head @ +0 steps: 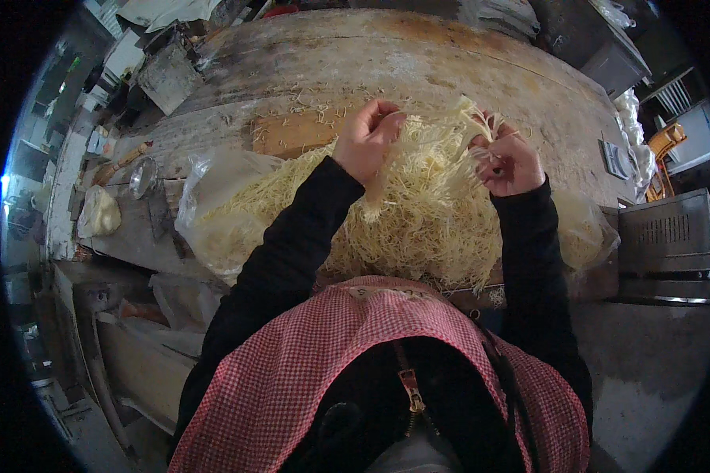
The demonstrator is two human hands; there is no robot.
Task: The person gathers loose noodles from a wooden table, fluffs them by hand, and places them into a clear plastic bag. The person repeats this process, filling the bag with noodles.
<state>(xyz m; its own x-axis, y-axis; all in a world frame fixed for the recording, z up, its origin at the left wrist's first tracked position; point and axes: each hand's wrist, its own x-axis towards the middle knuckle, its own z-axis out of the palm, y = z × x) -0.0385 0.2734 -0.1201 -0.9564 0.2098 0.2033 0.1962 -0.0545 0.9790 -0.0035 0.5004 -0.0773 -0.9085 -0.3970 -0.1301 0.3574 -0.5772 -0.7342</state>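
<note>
A large heap of thin, pale yellow noodles (426,236) lies before me at the table's near edge. Above it my right hand (512,162) grips a loose bunch of noodles (467,127), whose strands hang down between the fingers. My left hand (364,142), thumb against fingers, pinches a few strands that stretch across to that bunch. Where the hanging strands meet the heap, I cannot tell them apart. On the left, part of the heap spreads into a clear plastic bag (231,162).
Behind the heap, a wooden board (296,133) lies on the worn wooden table (402,65), with scattered noodle bits around. A rolling pin (127,159), metal bowl (144,176) and bagged pale lump (99,213) sit left. Rightward are a scale (615,159) and another plastic bag (586,227).
</note>
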